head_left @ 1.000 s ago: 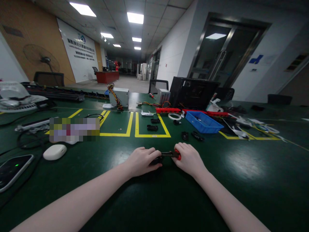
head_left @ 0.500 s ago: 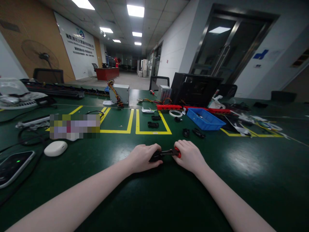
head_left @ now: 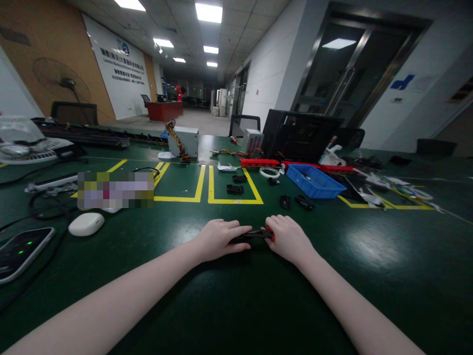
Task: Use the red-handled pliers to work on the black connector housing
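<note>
My right hand [head_left: 290, 239] is closed around the red-handled pliers [head_left: 259, 233], whose long narrow jaws point left. My left hand [head_left: 218, 240] pinches a small black part [head_left: 239, 238] between thumb and fingers. The pliers' tips reach this part, but my fingers hide much of it, and I cannot tell whether the jaws grip it. Both hands are just above the green table [head_left: 236, 296], close together. Beyond them lie two black pieces [head_left: 235, 189] inside a yellow taped outline, and two black cable bundles [head_left: 303, 202] to the right.
A blue tray [head_left: 314, 183] stands at the right, beside a white ring [head_left: 269, 172]. Behind are a power supply [head_left: 186, 143] with wires, red strips [head_left: 259, 162] and a black computer case [head_left: 295, 138]. A white case [head_left: 86, 224] and a phone-like device [head_left: 25, 254] lie left.
My left fingers have stretched out a little further along the black part, and less of it shows. The pliers' jaws lie slightly nearer the left fingertips. My right hand has barely moved.
</note>
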{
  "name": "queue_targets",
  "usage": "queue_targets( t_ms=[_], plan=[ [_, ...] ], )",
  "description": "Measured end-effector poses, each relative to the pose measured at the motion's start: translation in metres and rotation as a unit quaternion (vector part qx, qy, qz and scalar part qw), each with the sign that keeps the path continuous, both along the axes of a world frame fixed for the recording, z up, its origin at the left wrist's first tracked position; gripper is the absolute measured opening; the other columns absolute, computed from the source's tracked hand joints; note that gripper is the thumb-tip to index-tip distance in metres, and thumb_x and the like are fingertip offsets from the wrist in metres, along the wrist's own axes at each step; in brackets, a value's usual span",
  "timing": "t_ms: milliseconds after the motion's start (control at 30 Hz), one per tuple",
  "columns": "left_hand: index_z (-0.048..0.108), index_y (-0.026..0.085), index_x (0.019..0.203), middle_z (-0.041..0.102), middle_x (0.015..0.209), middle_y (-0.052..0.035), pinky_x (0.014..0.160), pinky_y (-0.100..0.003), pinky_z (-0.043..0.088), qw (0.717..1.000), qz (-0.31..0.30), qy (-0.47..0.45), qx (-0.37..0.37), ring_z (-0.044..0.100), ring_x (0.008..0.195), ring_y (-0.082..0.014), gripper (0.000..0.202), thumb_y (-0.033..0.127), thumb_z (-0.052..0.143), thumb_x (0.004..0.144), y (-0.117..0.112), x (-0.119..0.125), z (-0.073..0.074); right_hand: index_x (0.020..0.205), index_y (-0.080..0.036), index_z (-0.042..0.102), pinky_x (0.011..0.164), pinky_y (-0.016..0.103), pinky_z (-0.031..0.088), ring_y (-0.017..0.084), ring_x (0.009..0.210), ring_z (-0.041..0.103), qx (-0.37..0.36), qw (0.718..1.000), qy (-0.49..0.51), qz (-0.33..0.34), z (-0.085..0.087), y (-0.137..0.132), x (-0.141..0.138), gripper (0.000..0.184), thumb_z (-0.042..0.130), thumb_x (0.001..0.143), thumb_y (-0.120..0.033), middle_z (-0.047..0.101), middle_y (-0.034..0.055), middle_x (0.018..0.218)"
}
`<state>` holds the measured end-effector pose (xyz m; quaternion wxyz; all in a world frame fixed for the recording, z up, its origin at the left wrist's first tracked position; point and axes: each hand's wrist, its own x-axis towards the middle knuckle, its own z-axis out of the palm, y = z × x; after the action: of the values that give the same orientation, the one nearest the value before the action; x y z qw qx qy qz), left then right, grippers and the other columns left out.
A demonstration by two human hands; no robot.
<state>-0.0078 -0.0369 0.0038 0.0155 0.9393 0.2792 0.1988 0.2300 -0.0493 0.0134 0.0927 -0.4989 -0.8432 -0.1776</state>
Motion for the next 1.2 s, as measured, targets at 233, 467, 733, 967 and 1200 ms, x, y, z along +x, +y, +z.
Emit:
queue_targets(
  t_ms=[233,467,733,967,1200],
  plan=[
    [0.049,0.023,0.139,0.063,0.095,-0.0032,0.063,-0.026,0.046,1.000,-0.014,0.004,0.008,0.064,0.071,-0.0157,0.047,0.047,0.048,0.098,0.0014,-0.0021,-0.0012,0.077,-0.019,0.053,0.069,0.032,0.033,0.020,0.073,0.054,0.010,1.000,0.002,0.004,-0.0005,0.0004,0.0001,0.008,0.055,0.082,-0.014,0.063,0.0066,0.080],
    [0.037,0.028,0.146,0.060,0.098,-0.0020,0.063,-0.027,0.046,0.998,-0.021,0.031,0.047,0.060,0.071,-0.0151,0.049,0.043,0.045,0.100,-0.0003,-0.0014,0.0006,0.075,-0.020,0.050,0.069,0.031,0.034,0.019,0.072,0.053,0.002,1.000,0.006,0.007,-0.0003,0.0011,0.0024,0.012,0.061,0.075,-0.015,0.062,0.0044,0.079],
    [0.041,0.027,0.144,0.062,0.099,-0.0024,0.063,-0.027,0.047,0.998,-0.018,0.032,0.044,0.062,0.071,-0.0148,0.048,0.044,0.046,0.100,0.0001,-0.0012,0.0010,0.074,-0.021,0.049,0.068,0.031,0.034,0.018,0.071,0.053,-0.002,1.000,0.003,0.010,-0.0027,0.0024,0.0028,0.015,0.062,0.071,-0.014,0.061,0.0032,0.077],
    [0.044,0.016,0.141,0.066,0.103,-0.0068,0.068,-0.029,0.050,0.999,-0.003,0.037,0.020,0.066,0.078,-0.0196,0.053,0.047,0.047,0.098,-0.0005,0.0009,0.0010,0.077,-0.019,0.053,0.070,0.032,0.033,0.020,0.074,0.052,0.023,1.000,-0.003,0.011,-0.0011,0.0016,0.0022,0.008,0.053,0.084,-0.016,0.062,0.0068,0.080],
    [0.046,0.018,0.140,0.068,0.104,-0.0061,0.070,-0.029,0.050,1.000,0.010,-0.003,-0.018,0.068,0.079,-0.0189,0.055,0.048,0.053,0.095,-0.0005,0.0007,0.0015,0.078,-0.017,0.055,0.070,0.033,0.033,0.021,0.073,0.051,0.039,0.999,0.002,0.007,0.0013,0.0008,0.0010,0.015,0.046,0.090,-0.019,0.061,0.0089,0.080]
  ],
)
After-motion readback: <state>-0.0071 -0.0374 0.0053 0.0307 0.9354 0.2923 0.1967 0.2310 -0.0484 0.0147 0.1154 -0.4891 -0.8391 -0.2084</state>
